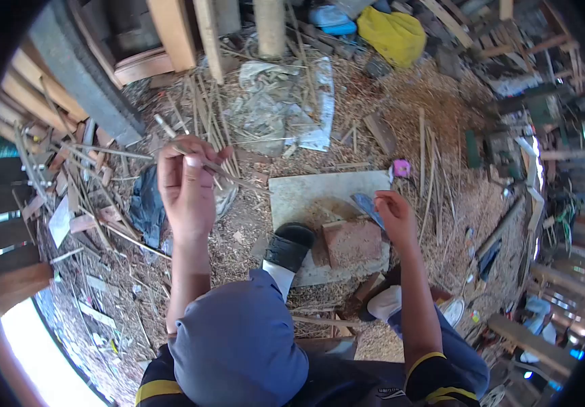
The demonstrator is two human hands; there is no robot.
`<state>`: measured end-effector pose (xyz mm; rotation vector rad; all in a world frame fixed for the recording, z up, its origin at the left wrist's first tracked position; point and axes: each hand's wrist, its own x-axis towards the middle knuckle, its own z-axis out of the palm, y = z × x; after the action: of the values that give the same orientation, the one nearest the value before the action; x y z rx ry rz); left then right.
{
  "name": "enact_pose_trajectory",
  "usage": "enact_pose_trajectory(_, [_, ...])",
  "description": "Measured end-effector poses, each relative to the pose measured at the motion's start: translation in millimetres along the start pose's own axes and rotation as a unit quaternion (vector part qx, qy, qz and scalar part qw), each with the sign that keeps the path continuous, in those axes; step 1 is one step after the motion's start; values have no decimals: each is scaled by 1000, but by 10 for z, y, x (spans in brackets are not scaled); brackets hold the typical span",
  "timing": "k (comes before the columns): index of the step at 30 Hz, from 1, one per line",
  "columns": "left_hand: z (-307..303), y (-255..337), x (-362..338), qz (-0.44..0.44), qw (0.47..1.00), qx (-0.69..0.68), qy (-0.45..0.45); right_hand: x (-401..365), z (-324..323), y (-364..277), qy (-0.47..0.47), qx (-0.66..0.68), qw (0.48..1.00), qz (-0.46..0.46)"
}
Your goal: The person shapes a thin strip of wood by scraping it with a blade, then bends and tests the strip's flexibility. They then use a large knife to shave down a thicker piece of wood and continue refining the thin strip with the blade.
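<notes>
My left hand (189, 186) is raised at the left, its fingers closed round a thin wooden strip (238, 180) that slants down to the right. My right hand (397, 216) is closed on what looks like a knife (367, 207); its grey-blue blade points up and left, and the handle is hidden in my fingers. Below the blade, a reddish-brown block (352, 244) rests on a pale board (299, 192). A foot in a black sandal (291, 245) stands at the board's left part.
Wood shavings and thin sticks (428, 176) litter the ground. A pink tape measure (399, 169) sits by the board's upper right corner. Crumpled plastic (265, 108) and a yellow sack (393, 35) lie farther off. Timber planks (170, 34) stand at upper left. Rounded blue-grey cloth (238, 339) fills the near foreground.
</notes>
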<state>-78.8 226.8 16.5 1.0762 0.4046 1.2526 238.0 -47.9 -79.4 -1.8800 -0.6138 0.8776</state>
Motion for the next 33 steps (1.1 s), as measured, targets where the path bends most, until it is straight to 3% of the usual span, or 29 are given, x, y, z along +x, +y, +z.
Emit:
enact_pose_trajectory(4, [494,-327,-212,-30,987,-58,-145,-494,-579,360,130,-137,982,27])
enact_pose_trajectory(7, [695,-441,-255,-4,967,-7,-254,-835,-665,135,133,-229,964,22])
enact_pose_trajectory(10, [776,-529,-295,-23,963,-15,-268,-944,-715,333,113,-351,930,5])
enact_pose_trajectory(13, [888,-635,-351,-38,965,-50,-256,-951,-731,676,115,-362,925,-15])
enact_pose_trajectory(17, [1068,-666,-423,-76,963,-122,-228,-882,-734,1035,94,-474,874,48])
enact_pose_trajectory(24, [1110,-246,-365,-109,963,-123,-213,-638,-807,1408,47,-553,827,91])
enact_pose_trajectory(28, [1218,63,-237,-67,958,-76,-270,-664,-899,1172,-39,-500,842,199])
enact_pose_trajectory(31, [1382,475,5,-60,922,16,-382,-938,-974,969,6,-500,852,154])
enact_pose_trajectory(33, [1575,804,95,-78,896,59,-432,-1177,-979,785,55,-441,888,117])
